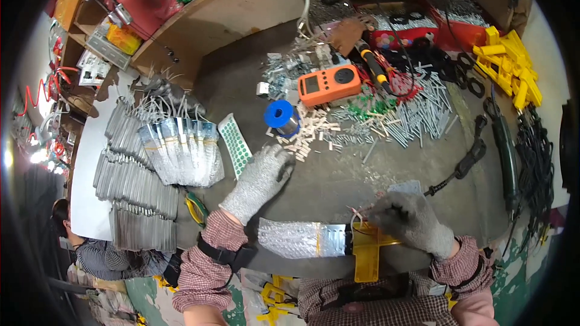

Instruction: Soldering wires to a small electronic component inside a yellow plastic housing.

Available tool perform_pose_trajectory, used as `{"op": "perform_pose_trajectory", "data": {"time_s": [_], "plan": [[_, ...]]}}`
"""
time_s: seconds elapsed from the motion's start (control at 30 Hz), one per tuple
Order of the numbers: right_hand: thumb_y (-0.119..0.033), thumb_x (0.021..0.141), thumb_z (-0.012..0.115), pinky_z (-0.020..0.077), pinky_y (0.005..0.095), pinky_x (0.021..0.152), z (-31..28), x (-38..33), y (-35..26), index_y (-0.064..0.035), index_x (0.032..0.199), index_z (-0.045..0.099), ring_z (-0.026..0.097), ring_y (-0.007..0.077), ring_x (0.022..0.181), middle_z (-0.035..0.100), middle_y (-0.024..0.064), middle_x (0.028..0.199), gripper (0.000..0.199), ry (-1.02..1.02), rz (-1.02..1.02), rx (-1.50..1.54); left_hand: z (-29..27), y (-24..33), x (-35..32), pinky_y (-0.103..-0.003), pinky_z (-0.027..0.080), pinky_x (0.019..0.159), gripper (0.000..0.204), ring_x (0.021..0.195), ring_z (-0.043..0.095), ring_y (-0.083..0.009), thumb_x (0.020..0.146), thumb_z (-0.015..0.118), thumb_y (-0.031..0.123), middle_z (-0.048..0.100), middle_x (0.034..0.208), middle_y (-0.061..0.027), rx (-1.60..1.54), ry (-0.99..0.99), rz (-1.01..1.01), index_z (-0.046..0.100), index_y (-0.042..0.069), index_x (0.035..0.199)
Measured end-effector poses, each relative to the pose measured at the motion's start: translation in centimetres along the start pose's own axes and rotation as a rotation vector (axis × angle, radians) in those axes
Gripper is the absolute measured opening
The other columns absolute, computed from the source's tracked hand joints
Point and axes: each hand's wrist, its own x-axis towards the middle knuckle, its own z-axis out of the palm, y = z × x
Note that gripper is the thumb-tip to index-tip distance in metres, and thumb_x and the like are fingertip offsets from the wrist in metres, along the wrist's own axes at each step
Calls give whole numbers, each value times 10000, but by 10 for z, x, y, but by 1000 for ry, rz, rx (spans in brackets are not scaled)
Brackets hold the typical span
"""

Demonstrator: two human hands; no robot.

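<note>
My left hand (257, 184), in a grey knit glove, reaches over the table with its fingers bent but apart. Its fingertips are at the edge of a heap of small beige pieces (311, 130), beside a blue spool of solder wire (281, 116). I see nothing held in it. My right hand (417, 217), in a grey glove with darkened fingers, is closed at the ends of thin wires (357, 212); its fingertips are partly hidden. Below the wires lies a yellow plastic fixture (366, 259), touching the end of a flat piece in bubble wrap (290, 238).
Stacked bubble-wrapped pieces (181, 154) and a sheet of green dots (234, 145) lie left, near green-yellow pliers (196, 208). An orange meter (329, 84), metal pins (417, 111) and a yellow-black screwdriver-like tool (373, 63) are behind. A corded black tool (506, 151) and yellow parts (510, 63) lie right.
</note>
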Motion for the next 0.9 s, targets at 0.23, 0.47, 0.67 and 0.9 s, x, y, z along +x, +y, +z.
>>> {"op": "perform_pose_trajectory", "data": {"time_s": [0.23, 0.47, 0.67, 0.9], "plan": [[-251, 939, 736, 542, 343, 695, -2, 1, 7, -76, 1072, 710, 723, 237, 809, 742, 107, 907, 222, -4, 33, 108, -17, 84, -14, -341, 543, 807, 119, 950, 659, -187, 942, 647, 68, 652, 1037, -81, -913, 162, -458, 604, 37, 1049], [-265, 937, 731, 549, 361, 706, 1, -3, 10, -65, 1058, 713, 719, 273, 803, 730, 118, 899, 235, 3, -51, 144, -27, 150, -33, -288, 520, 895, 202, 990, 639, -146, 923, 725, 15, 651, 1089, -77, -1029, -41, -335, 675, -17, 1116], [-251, 934, 728, 560, 371, 728, 2, -5, 14, -53, 1069, 709, 720, 288, 811, 722, 137, 899, 240, 4, -61, 141, -26, 155, -32, -287, 527, 863, 208, 971, 645, -149, 917, 753, 55, 661, 1057, -86, -1143, 22, -367, 705, -37, 1097], [-243, 927, 734, 564, 370, 716, 1, -4, 10, -44, 1059, 707, 723, 276, 793, 718, 138, 876, 241, -30, -43, 97, -28, 158, -29, -336, 522, 876, 196, 970, 659, -202, 890, 759, 34, 706, 1037, -117, -998, 20, -256, 725, -24, 1074]]}}
